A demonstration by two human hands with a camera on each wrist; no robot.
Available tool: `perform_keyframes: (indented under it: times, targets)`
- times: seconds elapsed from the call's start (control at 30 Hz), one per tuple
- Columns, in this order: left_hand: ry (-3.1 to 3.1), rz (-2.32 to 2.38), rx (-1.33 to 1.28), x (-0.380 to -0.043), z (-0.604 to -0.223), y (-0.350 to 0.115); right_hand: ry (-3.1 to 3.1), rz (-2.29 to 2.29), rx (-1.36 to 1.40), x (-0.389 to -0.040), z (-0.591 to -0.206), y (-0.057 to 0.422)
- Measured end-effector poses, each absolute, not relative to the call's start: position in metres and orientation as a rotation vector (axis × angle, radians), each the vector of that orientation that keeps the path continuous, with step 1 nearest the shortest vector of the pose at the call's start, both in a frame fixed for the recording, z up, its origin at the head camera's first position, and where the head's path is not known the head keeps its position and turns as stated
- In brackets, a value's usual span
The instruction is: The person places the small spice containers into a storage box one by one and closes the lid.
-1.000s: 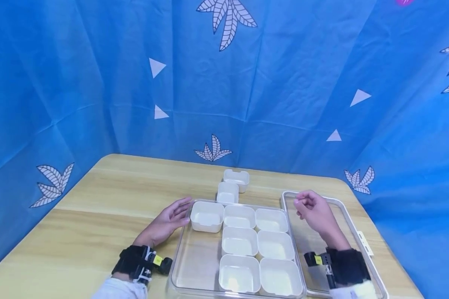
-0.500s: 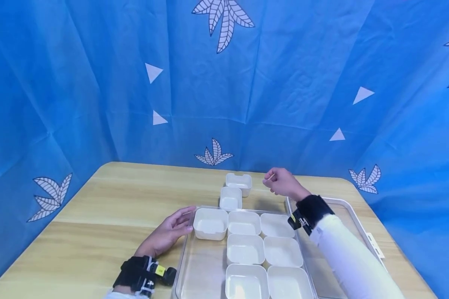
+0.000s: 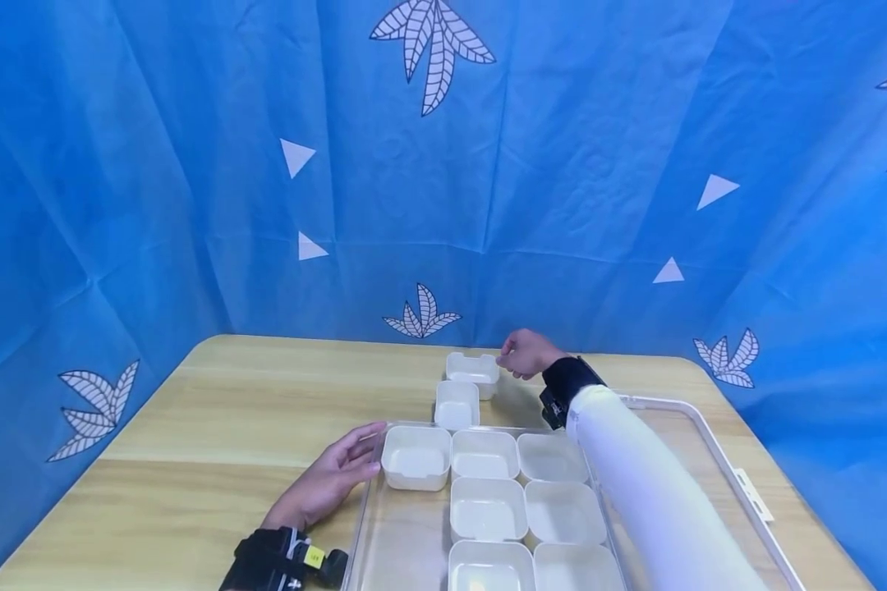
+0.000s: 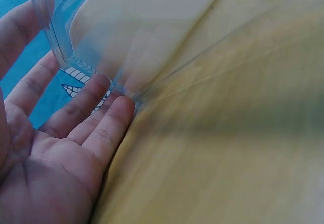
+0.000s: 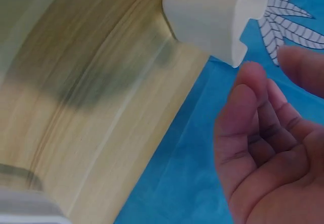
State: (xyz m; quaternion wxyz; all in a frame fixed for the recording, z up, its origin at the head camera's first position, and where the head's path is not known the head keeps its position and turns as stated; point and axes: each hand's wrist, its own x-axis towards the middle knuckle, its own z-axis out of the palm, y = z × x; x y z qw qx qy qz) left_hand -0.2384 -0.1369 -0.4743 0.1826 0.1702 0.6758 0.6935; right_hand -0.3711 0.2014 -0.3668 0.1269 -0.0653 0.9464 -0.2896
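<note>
My left hand (image 3: 331,478) rests against the left far corner of a clear plastic box (image 3: 402,554). In the left wrist view, the left hand's fingers (image 4: 109,128) lie along the box's clear wall. Several small white bins sit inside, one of them a notched bin (image 3: 416,460) in that far left corner. Behind the box, a white bin (image 3: 457,405) stands on the table in front of another notched bin (image 3: 473,371). My right hand (image 3: 530,355) is just right of that rear bin. In the right wrist view, its loosely bent fingers are close to the notched bin (image 5: 212,16) and hold nothing.
A clear lid with a white rim (image 3: 717,443) lies on the wooden table (image 3: 192,476) right of the box, partly behind the right sleeve (image 3: 650,484). A blue patterned cloth (image 3: 443,164) hangs behind the table's far edge.
My right hand has moved from above the lid, left and away from me, to the rear bin's side. My left hand stays at the box corner. The head view has shifted slightly.
</note>
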Motion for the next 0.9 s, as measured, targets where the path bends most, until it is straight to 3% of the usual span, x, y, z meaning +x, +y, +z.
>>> perform_keyframes:
  times: [0.3,0.9]
  targets:
    - [1.897,1.968,0.499,-0.235,-0.477,-0.138,2.702,-0.849,-0.148,-0.386,-0.386,0.188]
    - [1.908,1.971,0.536,-0.236,-0.475,-0.138,2.781,-0.661,-0.151,-0.385,-0.387,0.175]
